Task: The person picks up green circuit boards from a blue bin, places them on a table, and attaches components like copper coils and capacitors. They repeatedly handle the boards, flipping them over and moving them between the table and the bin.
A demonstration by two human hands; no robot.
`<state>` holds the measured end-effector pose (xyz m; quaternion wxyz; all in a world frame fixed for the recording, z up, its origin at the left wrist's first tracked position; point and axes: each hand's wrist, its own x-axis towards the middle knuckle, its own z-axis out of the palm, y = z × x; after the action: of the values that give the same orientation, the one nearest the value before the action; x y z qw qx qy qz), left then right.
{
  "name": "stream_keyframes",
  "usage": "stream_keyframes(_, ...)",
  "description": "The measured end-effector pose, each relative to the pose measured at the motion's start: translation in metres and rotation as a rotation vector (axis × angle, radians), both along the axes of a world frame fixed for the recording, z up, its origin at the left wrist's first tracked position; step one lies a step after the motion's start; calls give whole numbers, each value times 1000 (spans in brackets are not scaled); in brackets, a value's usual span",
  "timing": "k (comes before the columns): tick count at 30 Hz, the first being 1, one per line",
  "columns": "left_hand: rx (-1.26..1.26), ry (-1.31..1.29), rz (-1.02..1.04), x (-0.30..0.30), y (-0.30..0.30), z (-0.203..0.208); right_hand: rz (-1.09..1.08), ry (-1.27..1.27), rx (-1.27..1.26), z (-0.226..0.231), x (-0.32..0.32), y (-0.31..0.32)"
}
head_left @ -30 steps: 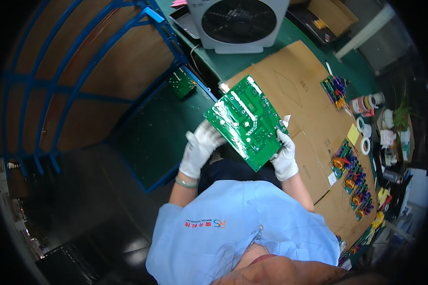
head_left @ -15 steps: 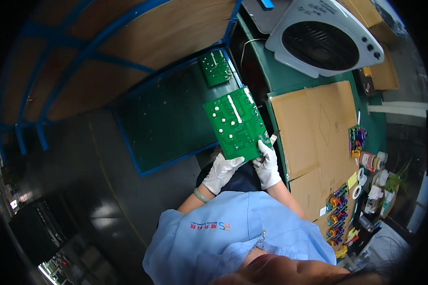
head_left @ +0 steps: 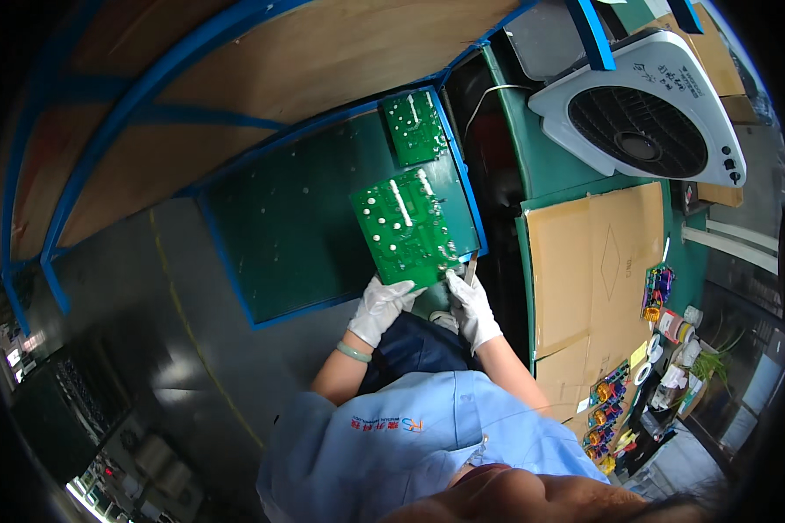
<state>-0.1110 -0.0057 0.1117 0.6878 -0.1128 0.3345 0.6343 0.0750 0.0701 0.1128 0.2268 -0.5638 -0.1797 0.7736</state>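
A large green circuit board (head_left: 403,228), with white beads and white strips on its upper face, is held out in front of me over the green-topped table. My left hand (head_left: 382,307), in a white glove, grips its near left corner. At the near right corner my right hand (head_left: 469,307), also gloved, is closed on the board. A thin, narrow item (head_left: 471,268) sticks up beside the right fingers; its kind I cannot make out. A second green circuit board (head_left: 414,129) lies at the far end of the table.
A blue-framed green table (head_left: 279,244) stands ahead, with blue bars and a wooden panel (head_left: 340,52) beyond it. On the right bench are a grey fan (head_left: 641,131), flattened cardboard (head_left: 576,270) and several small boards with coils (head_left: 606,410).
Both hands have moved left with the circuit board, which now lies over the green tabletop. The view has shifted, so the fan and bench sit farther right.
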Motion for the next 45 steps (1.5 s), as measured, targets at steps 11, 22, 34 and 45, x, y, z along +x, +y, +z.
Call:
stream_keyframes(11,-195,230,58,-126,64,-151,-39,-180,-259,12,49,-7)
stream_keyframes(22,-191,459,-11,-171,118,-261,-9,-214,-383,-15,58,-14)
stream_keyframes(34,-113,265,45,-187,138,-280,53,-207,-357,-16,49,-18)
stream_keyframes(45,-207,395,27,-172,155,-251,16,-174,-347,-30,61,-38)
